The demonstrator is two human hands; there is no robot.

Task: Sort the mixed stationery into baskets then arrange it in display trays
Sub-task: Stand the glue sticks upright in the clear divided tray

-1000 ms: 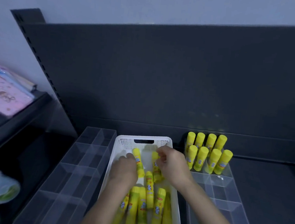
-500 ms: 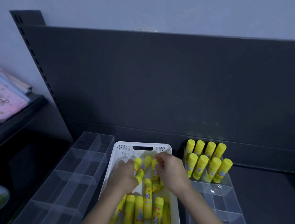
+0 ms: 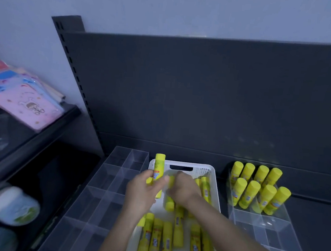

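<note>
Gripping glue stick (image 3: 158,169), left fingers (image 3: 149,174) round lower half

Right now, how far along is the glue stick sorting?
Done: eight glue sticks stand at the back of the right display tray. In hand: the left hand holds one glue stick upright; the right hand reaches into the white basket, its grip blurred. Left: many loose sticks lie in the basket, and the left display tray holds none.

Clear plastic tray (image 3: 105,180), matt panel (image 3: 202,98)
</note>
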